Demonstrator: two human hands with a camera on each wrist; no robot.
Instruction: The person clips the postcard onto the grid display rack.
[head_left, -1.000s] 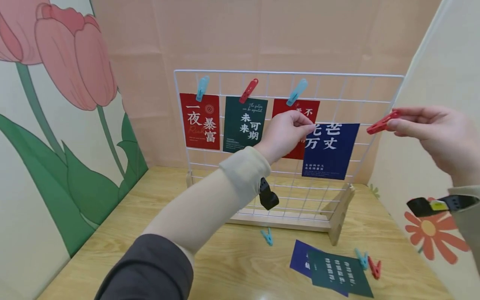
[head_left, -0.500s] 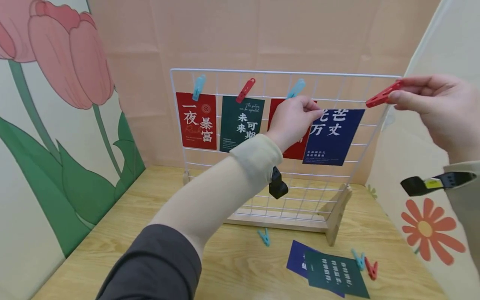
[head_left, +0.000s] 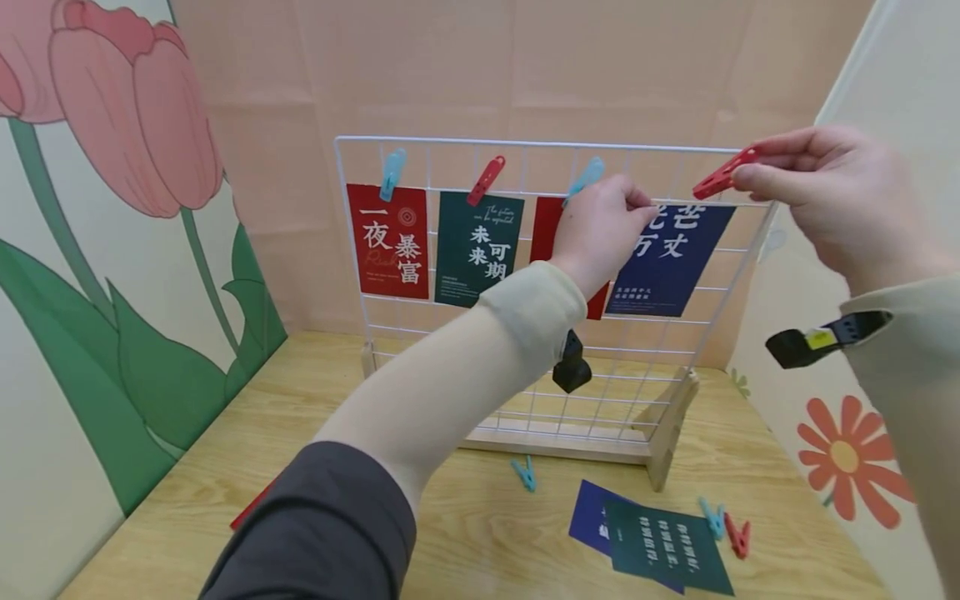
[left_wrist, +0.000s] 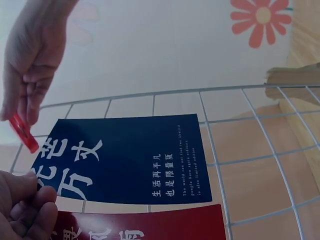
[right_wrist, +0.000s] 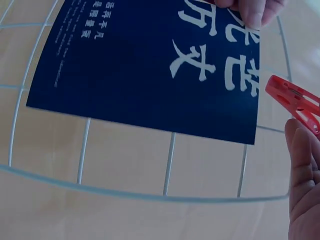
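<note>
My left hand (head_left: 606,227) pinches the upper left corner of a dark blue card (head_left: 670,271) with white characters, holding it against the white wire grid rack (head_left: 465,142). Between thumb and fingers of my right hand (head_left: 847,183) is a red clothespin (head_left: 724,173). Its tip lies just above the card's top edge, apart from it in the right wrist view. Beside the blue card hangs a red card (head_left: 545,229) under a blue clothespin (head_left: 585,173), partly hidden by my left hand. Farther left, a green card (head_left: 474,250) and another red card (head_left: 387,246) hang from clothespins.
On the wooden table (head_left: 495,533) lie a green card (head_left: 660,542) over a blue card (head_left: 588,517). Near them are a blue clothespin (head_left: 712,518) and a red clothespin (head_left: 738,540). Another blue clothespin (head_left: 525,475) lies before the rack's wooden base (head_left: 555,442).
My left hand has raised the blue card up the rack and slightly right. My right hand has moved up and then left with the red clothespin, closer to the card's top edge.
</note>
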